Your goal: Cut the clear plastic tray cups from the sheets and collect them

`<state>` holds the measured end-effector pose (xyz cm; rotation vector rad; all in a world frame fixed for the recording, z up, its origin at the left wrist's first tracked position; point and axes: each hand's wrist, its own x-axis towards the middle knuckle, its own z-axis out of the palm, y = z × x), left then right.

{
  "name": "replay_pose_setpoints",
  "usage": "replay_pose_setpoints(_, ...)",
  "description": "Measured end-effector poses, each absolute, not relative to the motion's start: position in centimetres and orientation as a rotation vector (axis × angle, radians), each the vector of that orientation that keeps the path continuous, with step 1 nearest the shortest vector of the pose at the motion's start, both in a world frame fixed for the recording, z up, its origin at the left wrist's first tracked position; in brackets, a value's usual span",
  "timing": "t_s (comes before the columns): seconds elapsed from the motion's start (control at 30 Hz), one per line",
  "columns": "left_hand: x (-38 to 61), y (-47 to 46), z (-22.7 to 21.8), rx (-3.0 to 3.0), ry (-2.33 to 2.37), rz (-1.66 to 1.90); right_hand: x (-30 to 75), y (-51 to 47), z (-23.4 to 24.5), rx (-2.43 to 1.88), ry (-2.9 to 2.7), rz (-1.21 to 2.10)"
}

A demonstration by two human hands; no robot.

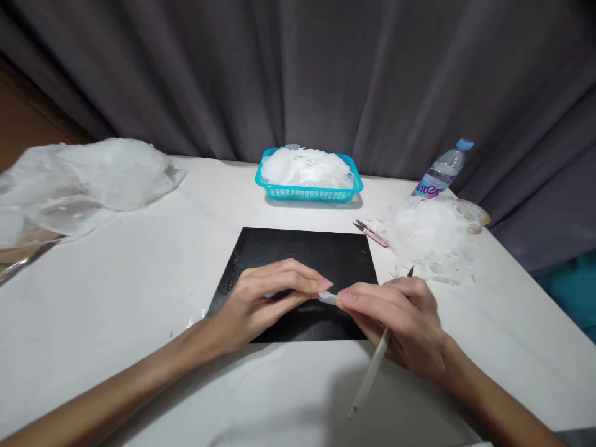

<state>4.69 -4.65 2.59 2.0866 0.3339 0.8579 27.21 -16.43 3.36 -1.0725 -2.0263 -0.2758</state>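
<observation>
A small translucent white plastic piece [328, 298] is pinched between both hands above a black mat [298, 242]. My left hand [274, 292] grips its left end between thumb and fingers. My right hand [400, 313] pinches the other end with its fingertips. A slim white tool with a dark pointed tip [372, 372] is also tucked in my right hand, its tip up past the knuckles and its long handle slanting down toward me. Most of the small piece is covered by my fingers, so its full shape does not show.
A blue basket [307, 194] heaped with white pieces stands at the back. Thread snips [372, 234] lie beside a pile of white scraps [428, 239] at the right, near a water bottle [444, 169] and a tape roll [474, 213]. Clear plastic bags [93, 177] sit at the left.
</observation>
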Motion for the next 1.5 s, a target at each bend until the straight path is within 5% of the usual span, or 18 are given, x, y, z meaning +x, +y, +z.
replay_pose_setpoints(0.37,5.0,-4.0,2.0,1.939,0.568,0.811,28.9,-13.1,2.6,-1.171,-2.0,0.008)
replay_pose_setpoints(1.07,5.1,-4.1,1.8,2.21,0.24,0.942,27.9,-14.0,2.5,-1.057,-2.148,-0.609)
replay_pose_setpoints(1.5,5.2,-4.2,1.7,2.152,0.232,0.937,28.1,-14.0,2.6,-1.044,-2.128,-0.639)
